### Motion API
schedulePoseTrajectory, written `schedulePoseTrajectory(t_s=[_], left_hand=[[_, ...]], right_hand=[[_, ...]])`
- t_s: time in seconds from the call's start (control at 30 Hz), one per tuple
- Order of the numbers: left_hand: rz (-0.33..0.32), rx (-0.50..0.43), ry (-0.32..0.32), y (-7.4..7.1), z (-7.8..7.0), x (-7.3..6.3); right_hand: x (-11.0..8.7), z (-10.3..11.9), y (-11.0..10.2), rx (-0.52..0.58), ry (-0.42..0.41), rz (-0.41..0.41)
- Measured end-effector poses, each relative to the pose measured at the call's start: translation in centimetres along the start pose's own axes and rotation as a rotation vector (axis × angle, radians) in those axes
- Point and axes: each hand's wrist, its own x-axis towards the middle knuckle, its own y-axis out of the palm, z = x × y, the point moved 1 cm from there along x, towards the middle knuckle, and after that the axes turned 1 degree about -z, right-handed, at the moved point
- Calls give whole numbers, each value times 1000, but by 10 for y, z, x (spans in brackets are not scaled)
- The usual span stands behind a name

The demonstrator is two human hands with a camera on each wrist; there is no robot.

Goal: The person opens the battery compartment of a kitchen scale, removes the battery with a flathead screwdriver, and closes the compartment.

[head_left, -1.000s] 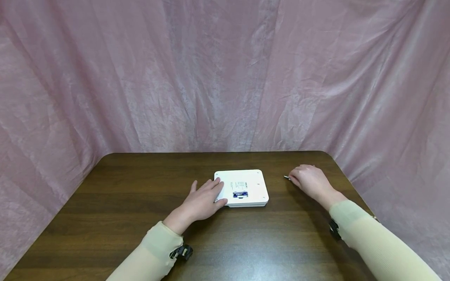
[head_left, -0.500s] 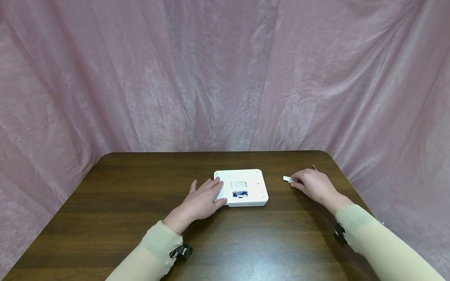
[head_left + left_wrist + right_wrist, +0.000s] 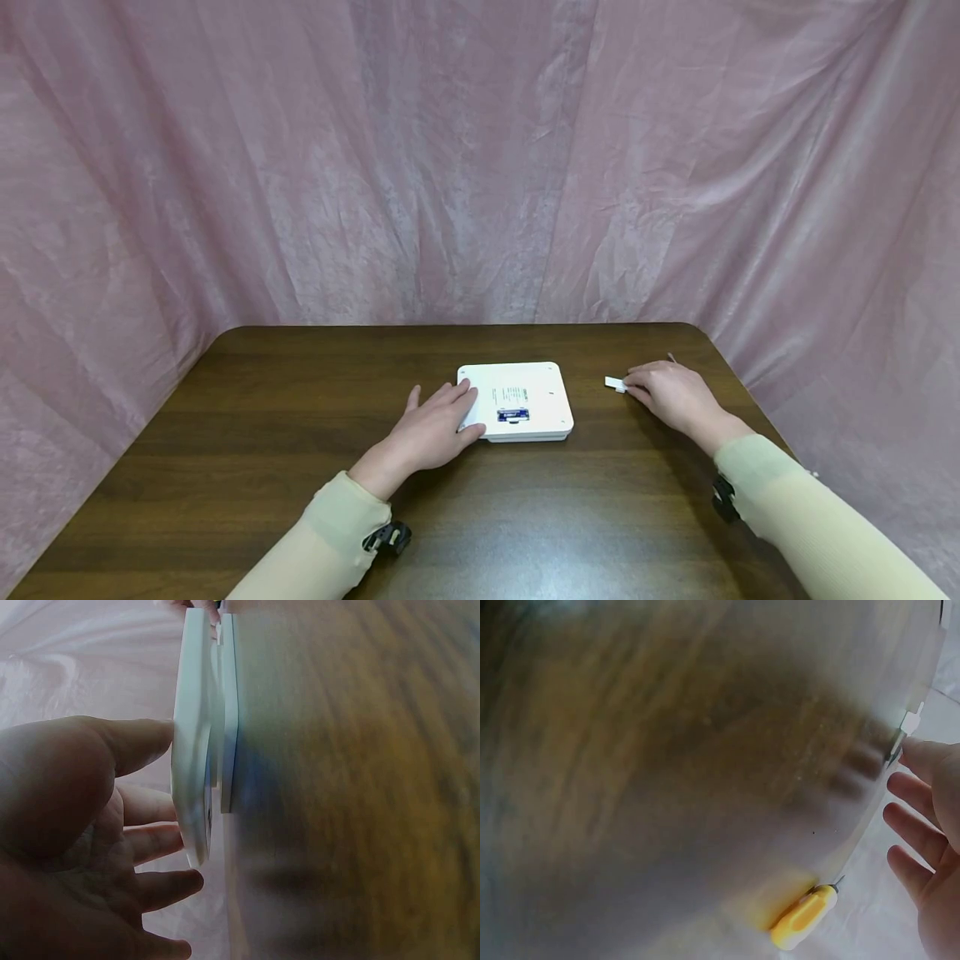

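A flat white device like a kitchen scale [image 3: 528,383] lies upside down on the table, printed text on its underside. Its battery slot is uncovered, with a blue battery [image 3: 513,415] inside. My left hand [image 3: 431,429] rests on the device's left side, fingers spread over the top and thumb by the near edge. In the left wrist view, thumb and fingertips touch the white casing [image 3: 191,727]. Off to the right, my right hand [image 3: 667,396] pinches a small white battery cover [image 3: 614,383] at its right end, low over the tabletop. The cover [image 3: 910,722] also shows at the thumb tip in the right wrist view.
A screwdriver with a yellow handle [image 3: 802,919] lies on the table near the right hand, its thin shaft pointing away. In the head view the hand mostly hides it. The brown wooden table [image 3: 300,400] ends at a pink curtain [image 3: 465,167].
My right hand has come slightly nearer and to the right. The battery cover, edge-on at first, now shows its flat white face. The left hand and the device have stayed put.
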Motion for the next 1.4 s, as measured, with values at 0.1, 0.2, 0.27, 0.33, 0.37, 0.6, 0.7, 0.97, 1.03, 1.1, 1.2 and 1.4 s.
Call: schedulePoseTrajectory(t_s=[0.1,0.2,0.27,0.33,0.37,0.6,0.7,0.97,1.03,1.1,1.2,1.4], left_hand=[[-5,-4,1,0,0,0],[-5,-4,2,1,0,0],[-3,-4,3,1,0,0],[-1,-2,4,2,0,0],[-1,-2,5,3,0,-1],[-4,-6,7,2,0,0],[-3,-5,5,1,0,0],[-2,15,-3,-1,0,0],[-2,19,-1,-1,0,0],[-3,23,-1,-1,-1,0],[-4,22,-3,-1,-1,0],[-2,21,-5,1,0,0]], right_hand=[[1,-1,0,-10,-3,8],[1,-1,-1,-16,-1,10],[2,-1,0,-19,2,9],[3,-1,0,-22,5,8],[3,-1,1,-23,8,7],[3,2,-4,-26,34,-3],[0,2,-11,-27,67,-2],[-19,-2,-20,-29,160,48],[-24,-5,-21,-33,178,36],[-30,-7,-21,-46,195,26],[-37,-11,-22,-55,233,36],[-49,-17,-24,-68,299,52]])
